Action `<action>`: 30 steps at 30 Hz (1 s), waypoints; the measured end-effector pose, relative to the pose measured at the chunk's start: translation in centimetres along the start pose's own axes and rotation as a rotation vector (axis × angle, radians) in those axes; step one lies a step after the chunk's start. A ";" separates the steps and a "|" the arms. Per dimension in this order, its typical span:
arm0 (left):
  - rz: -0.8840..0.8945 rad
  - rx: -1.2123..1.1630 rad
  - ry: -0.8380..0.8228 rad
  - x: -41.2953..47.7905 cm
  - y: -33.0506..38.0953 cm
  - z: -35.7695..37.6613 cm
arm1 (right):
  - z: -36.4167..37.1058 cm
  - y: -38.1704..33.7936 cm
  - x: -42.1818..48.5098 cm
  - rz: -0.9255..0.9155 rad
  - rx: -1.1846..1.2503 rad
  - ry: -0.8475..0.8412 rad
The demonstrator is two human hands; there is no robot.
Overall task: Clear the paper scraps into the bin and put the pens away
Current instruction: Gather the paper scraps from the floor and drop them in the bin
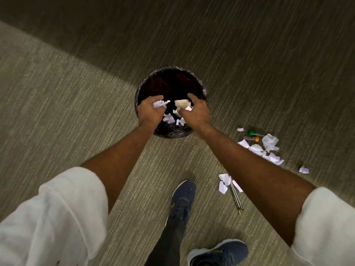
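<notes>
Paper scraps (169, 118) were seen loose inside the bin (199, 83), just below the fingers, some apparently mid-fall. A crumpled scrap (160, 103) was gripped in the curled fingers (155, 98) of the left hand (148, 110). The right hand (197, 110) was held half open over a tan wad (181, 103), its fingers (192, 97) spread, likely so the load would drop. Both hands were kept above the bin mouth, presumably so nothing missed. Well to the right of the fingers, more scraps (269, 148) lay on the carpet (57, 112) with two capped pens (253, 136). Nearer the shoes (182, 200), two thin pens (235, 196) lay under scraps. Much was judged left to do.
</notes>
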State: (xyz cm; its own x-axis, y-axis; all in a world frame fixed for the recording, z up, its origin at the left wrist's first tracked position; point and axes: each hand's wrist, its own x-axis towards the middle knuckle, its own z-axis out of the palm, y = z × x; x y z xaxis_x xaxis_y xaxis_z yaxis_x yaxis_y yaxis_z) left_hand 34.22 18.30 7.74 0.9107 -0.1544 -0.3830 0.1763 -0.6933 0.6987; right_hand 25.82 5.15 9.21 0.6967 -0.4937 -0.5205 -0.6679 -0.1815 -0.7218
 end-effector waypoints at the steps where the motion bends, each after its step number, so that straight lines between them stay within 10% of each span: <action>1: -0.022 -0.008 -0.017 0.3 0.0 0.0 | 0.0 -0.2 0.2 0.025 0.031 -0.007; 9: 0.005 0.115 -0.099 0.0 0.9 -0.6 | -1.2 0.4 0.5 -0.008 0.100 0.055; 20: 0.909 0.418 -0.394 -10.7 2.9 8.2 | -9.5 15.4 -8.0 -0.051 -0.202 0.270; 30: 0.768 0.942 -0.836 -17.1 -4.7 24.4 | -12.0 38.4 -15.0 0.317 -0.230 0.299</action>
State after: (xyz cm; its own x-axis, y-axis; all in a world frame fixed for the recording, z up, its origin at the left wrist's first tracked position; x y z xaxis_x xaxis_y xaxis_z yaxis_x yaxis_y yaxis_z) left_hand 8.67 7.05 -3.73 0.1339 -0.8127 -0.5672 -0.8398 -0.3969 0.3705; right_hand -13.46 -4.61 -5.22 0.3666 -0.7713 -0.5203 -0.8988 -0.1491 -0.4122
